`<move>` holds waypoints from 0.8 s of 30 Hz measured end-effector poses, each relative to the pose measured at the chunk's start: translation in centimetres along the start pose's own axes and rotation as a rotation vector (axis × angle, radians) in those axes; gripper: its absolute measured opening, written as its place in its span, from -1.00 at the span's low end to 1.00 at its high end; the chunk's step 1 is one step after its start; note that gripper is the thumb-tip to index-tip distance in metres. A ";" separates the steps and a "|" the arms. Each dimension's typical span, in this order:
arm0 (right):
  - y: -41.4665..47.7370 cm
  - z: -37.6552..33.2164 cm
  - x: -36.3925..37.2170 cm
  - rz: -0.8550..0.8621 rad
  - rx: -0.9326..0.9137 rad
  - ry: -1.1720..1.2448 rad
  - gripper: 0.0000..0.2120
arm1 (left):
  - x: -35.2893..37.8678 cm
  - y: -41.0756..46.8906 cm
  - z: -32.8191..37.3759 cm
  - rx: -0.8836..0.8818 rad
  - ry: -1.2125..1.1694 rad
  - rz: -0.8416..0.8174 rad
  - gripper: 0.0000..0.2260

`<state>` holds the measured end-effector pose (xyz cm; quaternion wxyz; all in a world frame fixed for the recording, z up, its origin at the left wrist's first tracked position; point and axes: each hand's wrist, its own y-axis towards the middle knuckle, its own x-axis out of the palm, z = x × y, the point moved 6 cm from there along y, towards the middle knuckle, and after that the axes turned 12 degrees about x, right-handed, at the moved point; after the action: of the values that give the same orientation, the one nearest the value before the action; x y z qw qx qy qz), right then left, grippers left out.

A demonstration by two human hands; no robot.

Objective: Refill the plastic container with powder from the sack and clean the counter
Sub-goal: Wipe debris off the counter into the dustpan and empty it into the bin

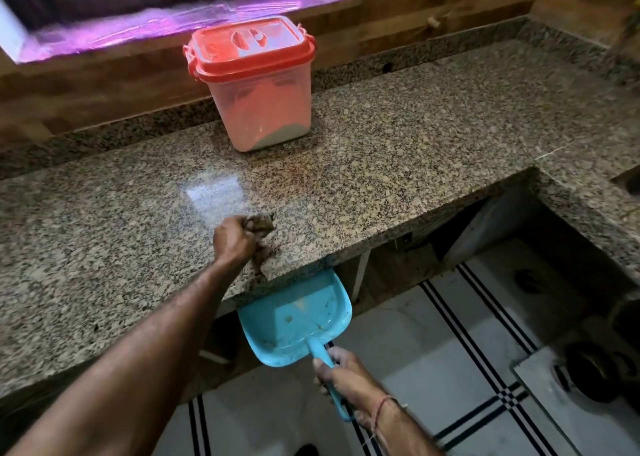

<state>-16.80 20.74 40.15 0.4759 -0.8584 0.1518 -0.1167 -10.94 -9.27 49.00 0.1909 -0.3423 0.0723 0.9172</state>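
Wiping with a blurred rag [260, 225] clenched in the left hand [232, 240], the person risks crumbs overshooting the dustpan [298, 320] gripped by the right hand [341, 374] under the bench [398, 178] edge, while the lidded container [254, 85] stands well back.

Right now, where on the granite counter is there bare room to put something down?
Most of the speckled granite counter is bare: the wide stretch right of the lidded orange plastic container, and the left part. It is crowded only at the front edge, where the left hand wipes with a cloth above the blue plastic dustpan that the right hand holds.
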 end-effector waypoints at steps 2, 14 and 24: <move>0.2 0.5 0.0 -0.006 0.004 0.007 -0.91 | 1.3 -0.2 0.2 0.060 0.001 -0.056 -0.86; 1.3 2.2 -0.1 0.011 0.005 0.007 -0.86 | 7.2 -3.5 1.4 0.374 0.137 -0.363 -0.93; 0.3 1.7 -0.4 -0.001 -0.042 -0.065 -0.93 | 6.4 -10.7 -2.7 0.186 0.162 -0.244 -0.93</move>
<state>-16.62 22.07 39.03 0.4625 -0.8716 0.1382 -0.0856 -9.48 1.75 42.78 0.3253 -0.4023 0.1299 0.8458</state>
